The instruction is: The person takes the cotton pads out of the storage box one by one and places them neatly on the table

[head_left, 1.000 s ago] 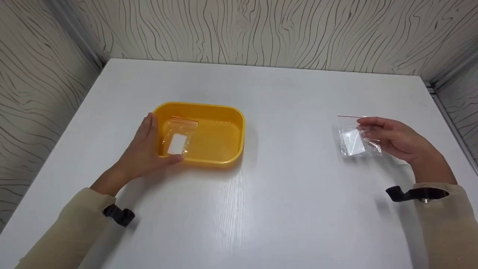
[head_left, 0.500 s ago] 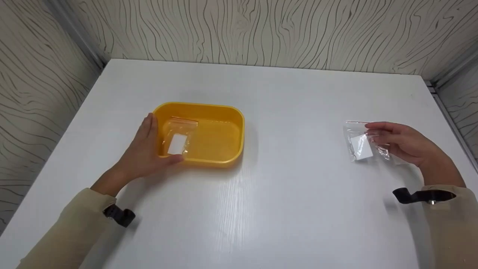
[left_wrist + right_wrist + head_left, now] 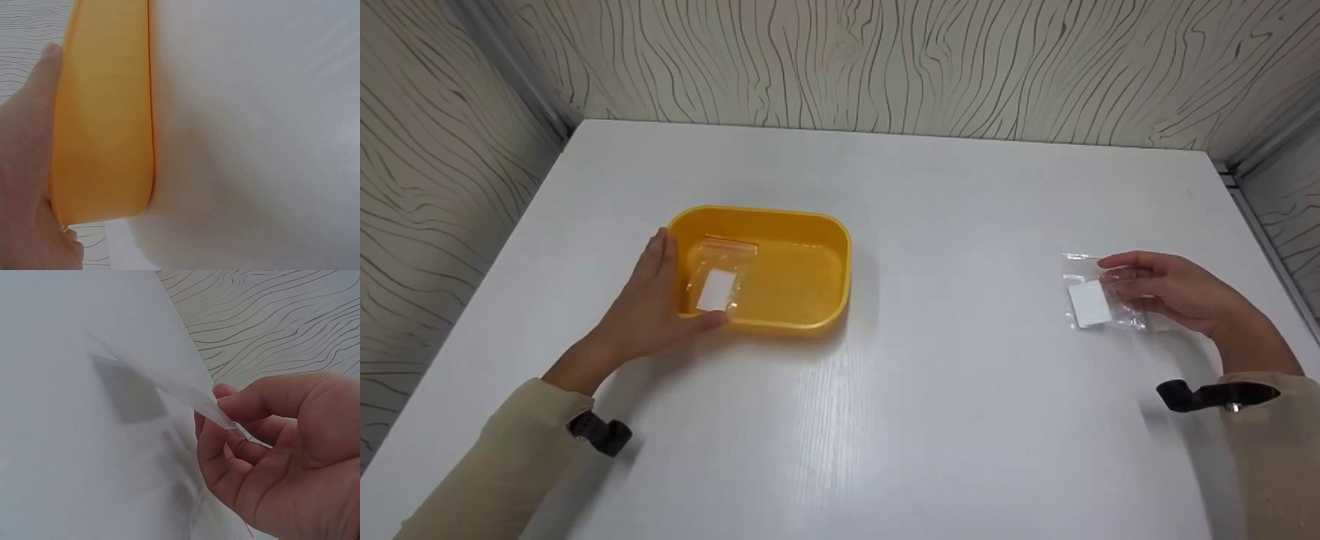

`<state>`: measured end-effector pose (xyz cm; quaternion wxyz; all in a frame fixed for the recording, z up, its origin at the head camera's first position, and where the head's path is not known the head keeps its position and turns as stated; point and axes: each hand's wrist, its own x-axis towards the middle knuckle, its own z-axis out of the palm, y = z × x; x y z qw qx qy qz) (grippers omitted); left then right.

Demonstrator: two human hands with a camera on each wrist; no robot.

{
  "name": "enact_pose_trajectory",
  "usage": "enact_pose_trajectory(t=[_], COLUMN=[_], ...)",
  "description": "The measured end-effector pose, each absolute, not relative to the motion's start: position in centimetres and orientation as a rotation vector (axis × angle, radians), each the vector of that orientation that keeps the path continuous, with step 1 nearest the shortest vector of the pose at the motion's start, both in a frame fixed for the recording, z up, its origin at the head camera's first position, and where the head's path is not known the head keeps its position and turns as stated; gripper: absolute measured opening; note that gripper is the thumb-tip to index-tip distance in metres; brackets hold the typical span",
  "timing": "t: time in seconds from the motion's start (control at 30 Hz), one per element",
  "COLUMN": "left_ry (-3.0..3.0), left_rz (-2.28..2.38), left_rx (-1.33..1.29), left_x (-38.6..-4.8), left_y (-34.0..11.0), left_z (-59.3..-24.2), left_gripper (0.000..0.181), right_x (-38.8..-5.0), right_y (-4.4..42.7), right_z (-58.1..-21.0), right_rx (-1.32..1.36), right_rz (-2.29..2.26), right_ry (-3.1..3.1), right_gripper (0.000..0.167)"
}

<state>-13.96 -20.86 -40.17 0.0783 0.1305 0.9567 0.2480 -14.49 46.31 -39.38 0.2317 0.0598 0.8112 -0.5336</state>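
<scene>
A yellow plastic box (image 3: 802, 285) stands on the white table, left of centre. Inside, at its left end, lies a clear zip bag (image 3: 727, 251) with a white card in it. My left hand (image 3: 649, 307) rests against the box's left corner, fingers straight along the end wall and thumb along the front rim. Far to the right, my right hand (image 3: 1177, 292) pinches another clear zip bag (image 3: 1089, 304) holding a white card, between thumb and fingers. In the right wrist view this bag (image 3: 163, 382) appears nearly edge-on above the table, casting a shadow.
More clear plastic (image 3: 211, 512) shows below the right hand, with a short red line near it; whether it is a separate bag I cannot tell. The white table (image 3: 945, 420) ends at a wood-patterned panel (image 3: 885, 67) behind.
My right hand has moved a little right and toward the person, carrying the zip bag, whose face has turned slightly. The left hand and the box stay put.
</scene>
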Motion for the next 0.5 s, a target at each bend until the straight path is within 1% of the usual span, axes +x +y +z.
enact_pose_trajectory(t=[0.13,0.37,0.5], left_ry=[2.851,2.846,2.848], left_rz=[0.747,0.749,0.751], left_rx=[0.373,0.372,0.364], left_x=[-13.93,-13.91,-13.95], left_y=[-20.86,-20.82,-20.77], left_z=[-40.15,-40.1,-40.02], left_gripper=[0.135,0.135,0.136], right_x=[-14.59,-14.85,-14.76], right_y=[46.17,45.92,45.74], right_z=[-39.49,-39.54,-39.31], right_rx=[0.171,0.121,0.126], right_rz=[-1.357,-1.288,-1.234], right_ry=[2.282,2.309,2.345], right_gripper=[0.039,0.036,0.04])
